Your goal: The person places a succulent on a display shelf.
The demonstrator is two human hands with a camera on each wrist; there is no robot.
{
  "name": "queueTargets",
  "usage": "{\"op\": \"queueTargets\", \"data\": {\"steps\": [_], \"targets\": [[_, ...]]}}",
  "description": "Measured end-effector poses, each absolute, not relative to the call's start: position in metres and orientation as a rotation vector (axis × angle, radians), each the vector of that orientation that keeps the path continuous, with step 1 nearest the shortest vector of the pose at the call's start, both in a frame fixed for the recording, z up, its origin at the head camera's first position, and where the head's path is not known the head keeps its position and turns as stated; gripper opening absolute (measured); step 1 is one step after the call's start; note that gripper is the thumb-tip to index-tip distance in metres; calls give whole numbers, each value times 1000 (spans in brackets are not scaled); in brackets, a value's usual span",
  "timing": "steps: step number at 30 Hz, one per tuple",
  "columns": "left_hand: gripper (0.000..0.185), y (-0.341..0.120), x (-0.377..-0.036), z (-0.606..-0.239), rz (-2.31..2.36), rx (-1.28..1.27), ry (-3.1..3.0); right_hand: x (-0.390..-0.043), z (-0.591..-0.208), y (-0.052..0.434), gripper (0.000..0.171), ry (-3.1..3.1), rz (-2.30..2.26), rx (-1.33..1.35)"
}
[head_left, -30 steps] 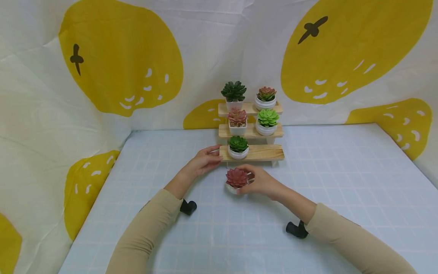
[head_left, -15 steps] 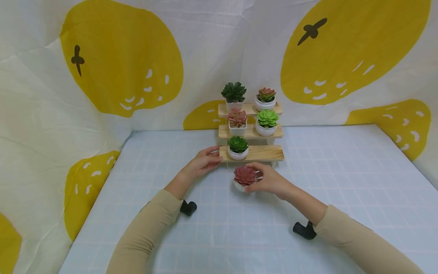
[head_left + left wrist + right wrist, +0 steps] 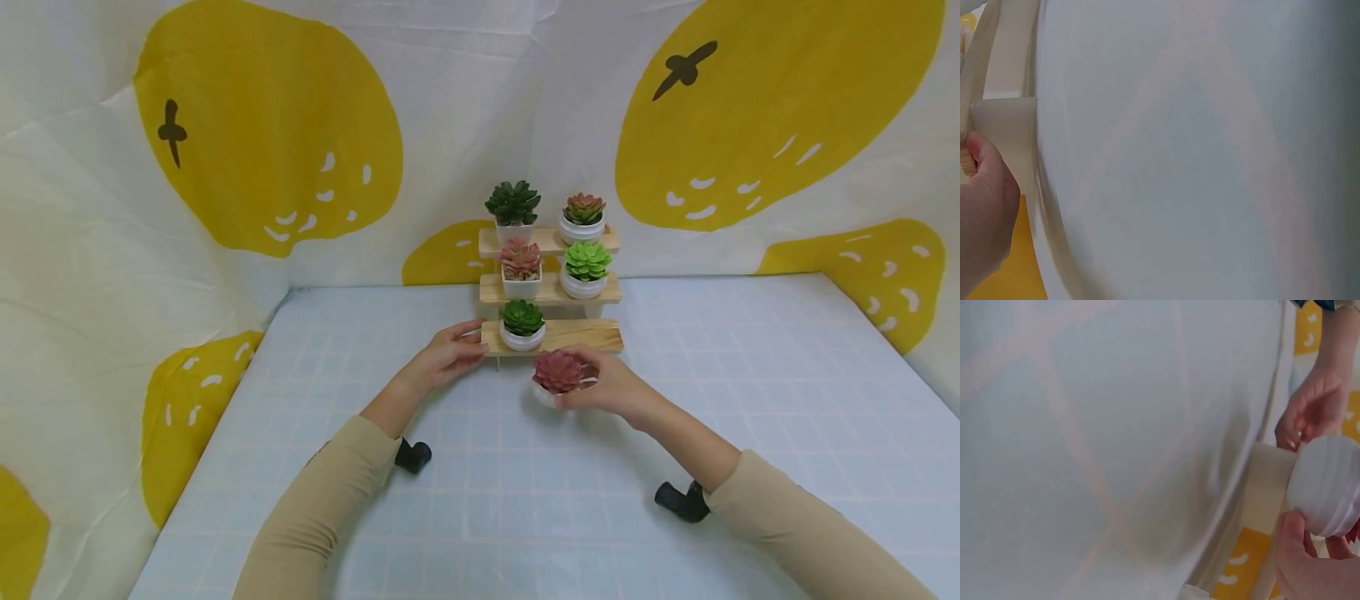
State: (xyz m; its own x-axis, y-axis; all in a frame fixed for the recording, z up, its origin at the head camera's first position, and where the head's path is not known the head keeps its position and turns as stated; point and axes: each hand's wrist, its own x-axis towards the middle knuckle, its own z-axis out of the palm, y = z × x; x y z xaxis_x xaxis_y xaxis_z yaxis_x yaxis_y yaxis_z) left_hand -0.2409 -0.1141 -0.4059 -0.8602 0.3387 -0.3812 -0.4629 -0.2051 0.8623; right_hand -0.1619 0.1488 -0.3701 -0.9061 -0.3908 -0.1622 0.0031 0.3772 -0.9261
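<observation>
— Right hand?

— My right hand (image 3: pixel 611 389) has its fingers curled round the red succulent pot (image 3: pixel 557 375), held just off the bottom step of the wooden stand (image 3: pixel 581 336), at its 6 o'clock.

— Left hand?

— My left hand (image 3: pixel 444 360) rests relaxed fingertips against that step's 9 o'clock end, beside the green succulent (image 3: pixel 522 322).

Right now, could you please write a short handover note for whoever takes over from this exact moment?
Left hand: fingers rest on the left end of the wooden stand's lowest step, steadying it.
Right hand: grips the red succulent pot, just in front of that step.
Done: five pots sit on the stand, two on the top step, two on the middle, and a green succulent pot on the lowest step's left.
Left: the lowest step's right half is free; the red pot is not on it yet.
</observation>
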Motion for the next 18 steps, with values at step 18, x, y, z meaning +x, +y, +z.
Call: {"op": "queueTargets", "data": {"steps": [18], "targets": [[58,-115,-241,-406,2115,-143,1540,-175,-354,164,66,2347,-1575,-333]]}}
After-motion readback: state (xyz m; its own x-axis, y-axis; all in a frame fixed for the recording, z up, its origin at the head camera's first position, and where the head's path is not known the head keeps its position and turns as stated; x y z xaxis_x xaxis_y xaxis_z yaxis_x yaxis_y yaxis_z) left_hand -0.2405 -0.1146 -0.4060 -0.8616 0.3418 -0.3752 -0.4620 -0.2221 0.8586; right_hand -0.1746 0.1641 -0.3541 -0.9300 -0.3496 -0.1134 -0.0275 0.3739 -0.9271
